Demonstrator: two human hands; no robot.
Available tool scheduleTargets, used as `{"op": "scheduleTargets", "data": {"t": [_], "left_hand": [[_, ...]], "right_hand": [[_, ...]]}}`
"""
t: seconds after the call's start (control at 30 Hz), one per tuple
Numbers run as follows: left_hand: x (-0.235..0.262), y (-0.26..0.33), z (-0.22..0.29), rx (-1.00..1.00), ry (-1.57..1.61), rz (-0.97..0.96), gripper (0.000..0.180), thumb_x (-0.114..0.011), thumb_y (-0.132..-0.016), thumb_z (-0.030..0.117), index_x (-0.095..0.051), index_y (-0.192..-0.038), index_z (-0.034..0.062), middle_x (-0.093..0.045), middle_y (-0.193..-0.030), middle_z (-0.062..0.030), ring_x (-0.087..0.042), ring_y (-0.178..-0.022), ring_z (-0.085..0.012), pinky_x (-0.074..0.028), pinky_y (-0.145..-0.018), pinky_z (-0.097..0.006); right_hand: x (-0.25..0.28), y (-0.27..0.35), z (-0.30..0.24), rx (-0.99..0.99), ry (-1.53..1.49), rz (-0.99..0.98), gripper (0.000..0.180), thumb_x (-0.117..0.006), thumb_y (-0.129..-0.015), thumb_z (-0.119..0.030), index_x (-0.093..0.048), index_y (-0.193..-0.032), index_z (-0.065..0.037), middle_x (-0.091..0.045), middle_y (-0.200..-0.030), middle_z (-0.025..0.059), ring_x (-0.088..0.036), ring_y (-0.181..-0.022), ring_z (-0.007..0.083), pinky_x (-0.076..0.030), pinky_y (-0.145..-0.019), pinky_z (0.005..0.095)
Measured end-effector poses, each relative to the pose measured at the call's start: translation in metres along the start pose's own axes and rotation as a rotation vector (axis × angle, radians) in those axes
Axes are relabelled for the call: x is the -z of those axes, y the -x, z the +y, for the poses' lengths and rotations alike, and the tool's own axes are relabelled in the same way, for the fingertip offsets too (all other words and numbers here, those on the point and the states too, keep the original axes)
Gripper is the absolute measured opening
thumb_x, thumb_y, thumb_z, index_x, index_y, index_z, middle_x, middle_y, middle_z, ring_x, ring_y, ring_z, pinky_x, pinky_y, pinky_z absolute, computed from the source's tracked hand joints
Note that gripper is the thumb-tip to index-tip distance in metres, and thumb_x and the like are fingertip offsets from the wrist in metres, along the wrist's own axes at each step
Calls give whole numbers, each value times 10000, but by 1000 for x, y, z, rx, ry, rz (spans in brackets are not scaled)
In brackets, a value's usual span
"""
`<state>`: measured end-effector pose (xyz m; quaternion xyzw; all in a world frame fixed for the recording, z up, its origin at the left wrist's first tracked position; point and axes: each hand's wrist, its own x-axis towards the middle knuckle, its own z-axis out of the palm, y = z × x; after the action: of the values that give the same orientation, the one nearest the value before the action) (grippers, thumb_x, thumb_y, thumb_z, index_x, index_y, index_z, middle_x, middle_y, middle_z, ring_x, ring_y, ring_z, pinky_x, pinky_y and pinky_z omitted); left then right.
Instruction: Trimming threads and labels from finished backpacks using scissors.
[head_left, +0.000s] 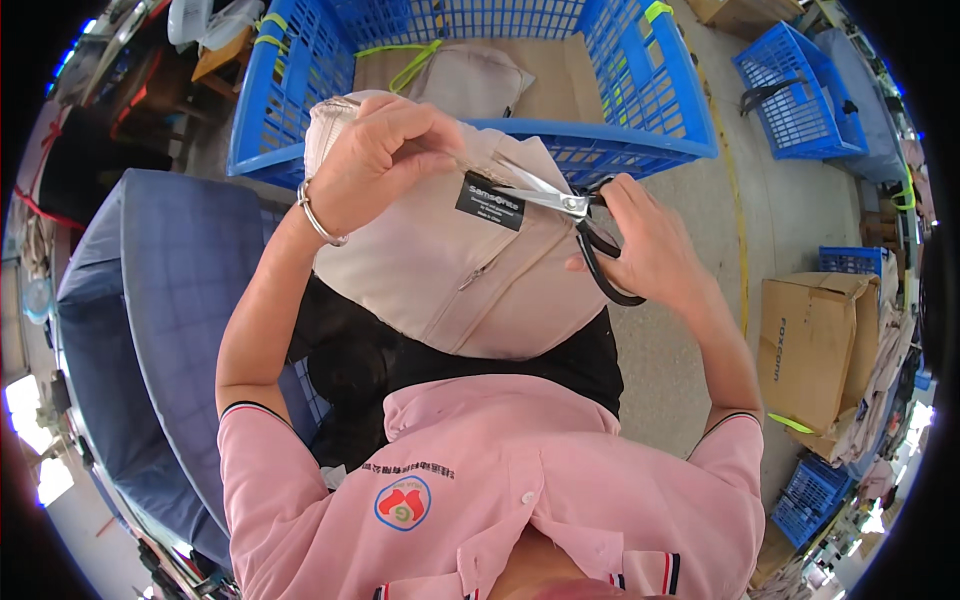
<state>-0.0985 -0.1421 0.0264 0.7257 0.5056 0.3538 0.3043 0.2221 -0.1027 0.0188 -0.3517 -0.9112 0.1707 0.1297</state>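
Note:
A pale beige fabric bag with a slanting zipper lies across my lap, its far side against the blue crate. Sewn to it is a small black label. My right hand grips scissors by their black handles. Their silver blades are parted and point left, just above the label. My left hand is over the bag's upper left part, thumb and fingers pinched together near the blade tips. Whatever it pinches, perhaps a thread or the fabric edge, is too small to make out.
Ahead stands a large blue plastic crate with a beige fabric piece inside. At my left is a grey-blue fabric-lined bin. A cardboard box and more blue crates line the right side.

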Motion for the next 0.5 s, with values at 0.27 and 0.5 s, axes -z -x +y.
{"op": "scheduleTargets", "data": {"t": [0.27, 0.5], "left_hand": [[5, -1, 4, 51, -33, -32, 221, -694, -845, -45, -624, -1043, 26, -542, -996, -8, -577, -913, -89, -509, -847, -226], [6, -5, 2, 3, -39, -34, 217, -701, -841, 2, -621, -1034, 61, -590, -937, -13, -582, -916, -123, -488, -855, -258]], "right_hand": [[-4, -24, -7, 74, -56, -48, 607, -806, -715, -507, -527, -888, 4, -536, -811, 123, -572, -691, 361, -451, -584, 425], [-18, -20, 2, 100, -55, -46, 554, -781, -754, -503, -519, -805, -18, -568, -744, 129, -596, -626, 342, -469, -530, 409]]}}
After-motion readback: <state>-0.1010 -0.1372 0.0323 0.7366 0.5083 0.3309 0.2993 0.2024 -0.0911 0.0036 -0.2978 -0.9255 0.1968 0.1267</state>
